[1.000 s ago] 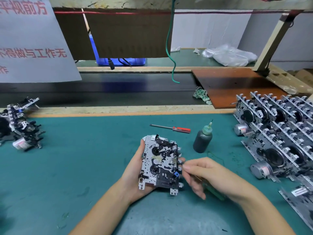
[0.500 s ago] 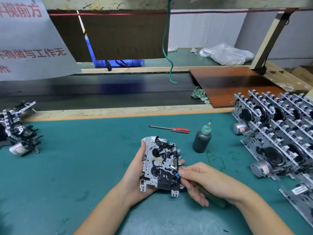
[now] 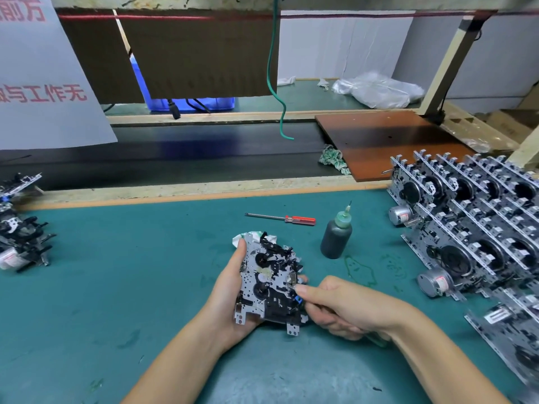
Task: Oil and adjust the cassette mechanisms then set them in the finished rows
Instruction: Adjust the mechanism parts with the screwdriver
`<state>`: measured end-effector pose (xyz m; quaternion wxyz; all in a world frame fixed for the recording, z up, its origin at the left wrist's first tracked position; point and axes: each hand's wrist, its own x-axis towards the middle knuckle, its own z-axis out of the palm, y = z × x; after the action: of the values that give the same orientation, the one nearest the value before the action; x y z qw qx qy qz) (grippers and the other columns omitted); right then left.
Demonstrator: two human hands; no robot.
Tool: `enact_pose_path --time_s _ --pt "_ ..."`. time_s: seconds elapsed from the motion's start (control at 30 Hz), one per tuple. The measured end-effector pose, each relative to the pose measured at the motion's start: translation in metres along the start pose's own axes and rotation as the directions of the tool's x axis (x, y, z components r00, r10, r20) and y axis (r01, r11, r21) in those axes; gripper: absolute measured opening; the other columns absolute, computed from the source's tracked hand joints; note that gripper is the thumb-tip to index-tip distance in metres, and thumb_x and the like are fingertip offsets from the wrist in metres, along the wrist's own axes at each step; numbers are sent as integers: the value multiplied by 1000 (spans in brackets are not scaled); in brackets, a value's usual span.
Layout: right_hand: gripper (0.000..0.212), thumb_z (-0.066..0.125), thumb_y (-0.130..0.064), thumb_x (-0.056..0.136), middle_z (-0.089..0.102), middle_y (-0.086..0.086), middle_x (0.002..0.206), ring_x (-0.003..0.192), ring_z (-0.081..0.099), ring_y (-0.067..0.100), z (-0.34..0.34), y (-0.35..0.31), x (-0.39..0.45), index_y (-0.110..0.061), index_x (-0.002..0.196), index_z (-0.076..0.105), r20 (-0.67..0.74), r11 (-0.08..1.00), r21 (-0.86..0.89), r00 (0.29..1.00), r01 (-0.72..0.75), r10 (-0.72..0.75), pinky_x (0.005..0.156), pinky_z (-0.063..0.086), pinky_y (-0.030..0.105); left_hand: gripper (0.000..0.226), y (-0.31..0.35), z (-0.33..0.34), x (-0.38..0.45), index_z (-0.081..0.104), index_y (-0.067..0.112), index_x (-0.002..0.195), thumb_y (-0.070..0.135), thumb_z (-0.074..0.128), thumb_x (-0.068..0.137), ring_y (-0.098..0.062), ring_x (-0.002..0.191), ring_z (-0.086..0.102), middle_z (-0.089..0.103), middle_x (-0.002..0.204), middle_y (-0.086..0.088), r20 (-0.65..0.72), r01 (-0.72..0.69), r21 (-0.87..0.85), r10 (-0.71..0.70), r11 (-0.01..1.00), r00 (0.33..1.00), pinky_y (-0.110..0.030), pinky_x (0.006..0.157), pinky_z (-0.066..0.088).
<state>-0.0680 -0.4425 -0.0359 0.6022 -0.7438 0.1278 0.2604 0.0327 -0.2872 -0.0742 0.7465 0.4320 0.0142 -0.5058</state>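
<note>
From my head view: my left hand (image 3: 233, 290) cradles the silver-and-black metal cassette mechanism (image 3: 269, 279) above the teal bench mat (image 3: 116, 287), thumb curled over its upper left edge, fingers wrapped behind. My right hand (image 3: 341, 307) is clenched round a thin green-handled tool (image 3: 376, 341), pinching it close to the tip, which I can barely make out against the mechanism's right edge. A second ago that hand sat lower, at the blue clip; now it has crept up to the small bright metal part, so I judge I'm on the adjusting step, not oiling. The dark oil bottle with its green nozzle (image 3: 337, 237) stands untouched just right of my work, the red-handled screwdriver (image 3: 281, 218) lying beyond it. The finished rows of upright mechanisms (image 3: 472, 223) wait well to the right; this one isn't ready for them yet.
</note>
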Motion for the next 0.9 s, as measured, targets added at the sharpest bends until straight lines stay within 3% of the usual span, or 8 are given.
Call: enact_pose_path --time_s 0.23,0.4,0.53,0.67,0.8,0.87,0.9 --pt "62 33 -39 101 21 -5 30 26 17 8 -2 0 -5 -19 42 35 27 998 -59 1000 -5 7 34 15 15 71 -1 3 -1 76 9 99 66 37 85 -33 99 68 67 112 -22 -34 -24 49 26 999 999 -41 81 52" --pt "63 34 -39 101 26 -6 27 28 24 9 6 2 -3 -17 43 39 -130 983 -172 987 67 -90 36 24 17 75 -1 7 -7 75 8 100 67 31 88 -34 100 67 67 113 -23 -61 -42 20 43 999 997 -42 84 51" --pt "70 34 -41 101 27 -4 25 27 23 11 5 5 -4 -20 34 42 -241 985 -101 957 142 -162 38 27 14 80 -2 10 -15 73 4 105 69 30 87 -33 103 66 63 120 -22 -19 -13 -93 11 996 1000 -42 84 53" --pt "45 32 -33 102 28 0 30 26 17 10 -8 9 -2 -10 66 47 -364 972 79 914 219 -177 33 19 14 88 -1 11 -21 64 -9 112 70 42 78 -48 113 56 54 126 -34 21 -11 -214 16 977 1000 -54 95 46" --pt "39 33 -30 102 44 2 37 29 32 11 -10 14 0 -13 72 49 -444 985 -25 881 169 -162 35 28 17 93 -3 9 -20 63 -9 113 73 42 75 -50 115 54 52 127 -35 36 10 -240 -2 971 999 -58 96 42" --pt "40 35 -35 100 51 0 43 37 43 12 -11 17 -2 -18 69 54 -552 967 -229 803 114 -225 46 38 25 95 -2 7 -21 61 -6 119 76 41 76 -48 115 55 52 129 -33 68 42 -180 -30 983 997 -59 101 40" --pt "40 36 -40 99 53 -3 48 47 50 12 -11 19 -3 -22 70 57 -605 912 -410 749 -1 -271 55 42 28 94 0 5 -21 60 -4 121 77 41 76 -46 115 56 53 130 -31 93 58 -119 -47 991 995 -59 102 38"
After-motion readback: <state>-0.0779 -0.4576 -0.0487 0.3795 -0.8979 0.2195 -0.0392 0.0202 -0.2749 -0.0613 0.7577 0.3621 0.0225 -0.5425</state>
